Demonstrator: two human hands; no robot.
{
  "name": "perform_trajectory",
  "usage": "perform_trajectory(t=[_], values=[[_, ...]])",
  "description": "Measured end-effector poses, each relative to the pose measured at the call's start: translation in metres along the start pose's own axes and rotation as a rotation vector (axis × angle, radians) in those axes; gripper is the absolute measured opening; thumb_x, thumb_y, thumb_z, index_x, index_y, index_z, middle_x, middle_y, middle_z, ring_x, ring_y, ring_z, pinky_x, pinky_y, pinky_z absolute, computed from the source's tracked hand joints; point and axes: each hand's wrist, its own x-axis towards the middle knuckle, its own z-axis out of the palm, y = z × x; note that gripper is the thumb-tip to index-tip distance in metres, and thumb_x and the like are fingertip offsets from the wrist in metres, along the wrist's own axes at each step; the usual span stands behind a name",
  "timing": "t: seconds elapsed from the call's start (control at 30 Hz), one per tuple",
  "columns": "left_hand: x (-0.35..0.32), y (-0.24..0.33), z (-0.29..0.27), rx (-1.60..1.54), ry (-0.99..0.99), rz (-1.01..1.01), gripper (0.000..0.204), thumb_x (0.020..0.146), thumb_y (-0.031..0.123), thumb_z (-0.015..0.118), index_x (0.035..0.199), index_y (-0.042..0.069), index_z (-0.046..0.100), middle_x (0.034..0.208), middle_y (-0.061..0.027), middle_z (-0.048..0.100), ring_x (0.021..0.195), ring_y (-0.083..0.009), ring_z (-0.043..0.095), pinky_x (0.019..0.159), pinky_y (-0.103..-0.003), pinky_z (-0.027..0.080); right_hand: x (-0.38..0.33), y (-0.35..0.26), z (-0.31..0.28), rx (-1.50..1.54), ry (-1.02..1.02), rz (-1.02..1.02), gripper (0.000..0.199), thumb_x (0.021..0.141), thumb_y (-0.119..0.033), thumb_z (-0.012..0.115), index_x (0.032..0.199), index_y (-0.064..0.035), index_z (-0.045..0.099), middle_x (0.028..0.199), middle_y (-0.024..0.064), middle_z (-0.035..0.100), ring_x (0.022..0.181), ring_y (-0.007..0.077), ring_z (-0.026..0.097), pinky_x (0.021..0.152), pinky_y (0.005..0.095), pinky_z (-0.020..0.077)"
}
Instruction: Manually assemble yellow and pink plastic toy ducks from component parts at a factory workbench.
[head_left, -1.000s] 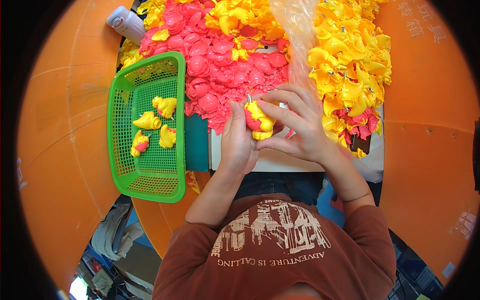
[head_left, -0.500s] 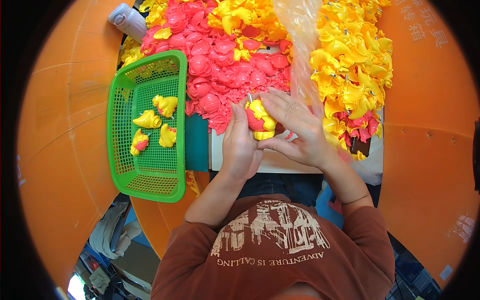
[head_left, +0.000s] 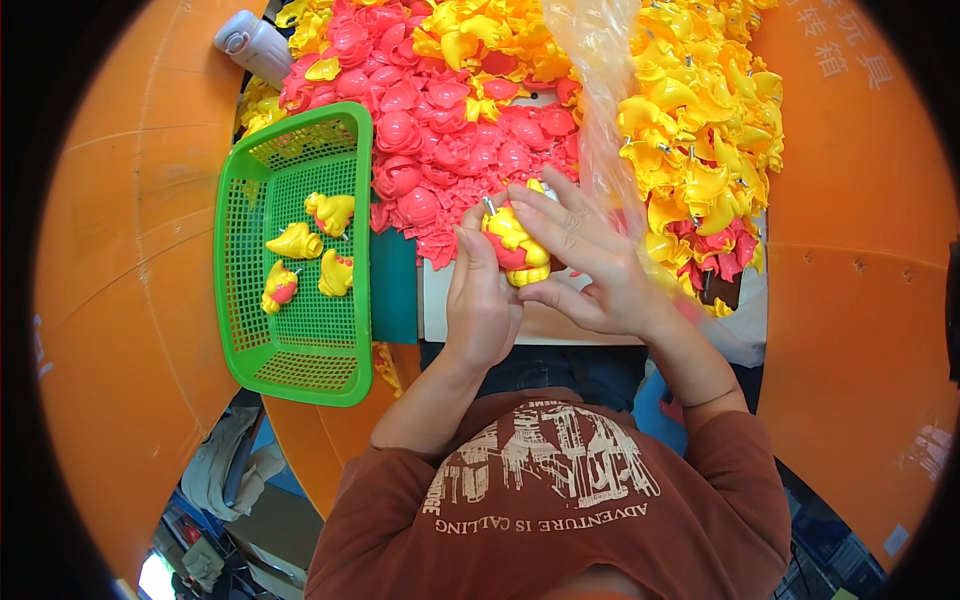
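Both hands meet over the near edge of the table, a yellow-and-pink toy piece (head_left: 515, 245) pinched between them: left hand (head_left: 482, 300) grips it from the left side, right hand (head_left: 585, 262) wraps fingers over its top and right. The piece sits just before the pink parts heap (head_left: 440, 130). Green basket (head_left: 300, 345), holding four similar pieces, lies to the left hand's left.

Bright, even light falls from above onto the green plastic mesh basket (head_left: 296, 250), which is sharp and strongly coloured, with only soft shadow beneath the pieces inside it. To its right, a clear plastic bag (head_left: 600, 90) shows pale glare. Left of the basket, the curved orange desk (head_left: 120, 300) bends with fisheye distortion into a black circular rim. Below the basket, the floor lies dim.
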Motion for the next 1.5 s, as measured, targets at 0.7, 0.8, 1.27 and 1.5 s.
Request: perform_trajectory(t=[0.7, 0.8, 1.27, 1.5], values=[[0.003, -0.004, -0.01, -0.164, -0.06, 0.018, 0.056, 0.094, 0.043, 0.038, 0.134, 0.006, 0.023, 0.13, -0.0135, 0.039, 0.118, -0.0241, 0.046, 0.096, -0.037, 0.042, 0.003, -0.002, 0.007, 0.079, -0.092, 0.061, 0.077, 0.08, -0.026, 0.063, 0.142, -0.0028, 0.023, 0.146, 0.0213, 0.021, 0.136, 0.0398, 0.017, 0.11, 0.0469, 0.0151], [0.005, -0.008, -0.016, -0.012, 0.059, 0.012, 0.047, 0.094, 0.03, 0.047, 0.131, 0.006, 0.029, 0.125, -0.0121, 0.044, 0.11, -0.0212, 0.051, 0.091, -0.034, 0.045, 0.0, 0.001, 0.016, 0.114, -0.099, 0.062, 0.076, 0.084, -0.033, 0.056, 0.142, -0.0003, 0.019, 0.146, 0.0217, 0.019, 0.136, 0.0356, 0.019, 0.109, 0.0441, 0.0165], [0.009, -0.037, -0.026, 0.821, 0.038, 0.541, 0.057, 0.087, 0.038, 0.058, 0.124, 0.001, 0.039, 0.131, -0.0188, 0.032, 0.129, -0.0262, 0.021, 0.106, -0.04, 0.017, 0.022, 0.006, 0.045, 0.737, 0.579, 0.58, 0.046, 0.098, -0.041, 0.032, 0.075, -0.0065, 0.053, 0.066, 0.0006, 0.053, 0.058, 0.0055, 0.049, 0.051, 0.0211, 0.0384], [0.007, -0.037, -0.018, 0.302, -0.037, 0.301, 0.046, 0.091, 0.025, 0.055, 0.124, -0.004, 0.04, 0.13, -0.0163, 0.04, 0.122, -0.0209, 0.039, 0.102, -0.035, 0.031, 0.018, 0.018, 0.061, 0.65, 0.7, 0.466, 0.038, 0.097, -0.028, 0.039, 0.071, -0.0033, 0.051, 0.061, 0.0024, 0.055, 0.056, 0.0065, 0.05, 0.048, 0.0229, 0.0376]])
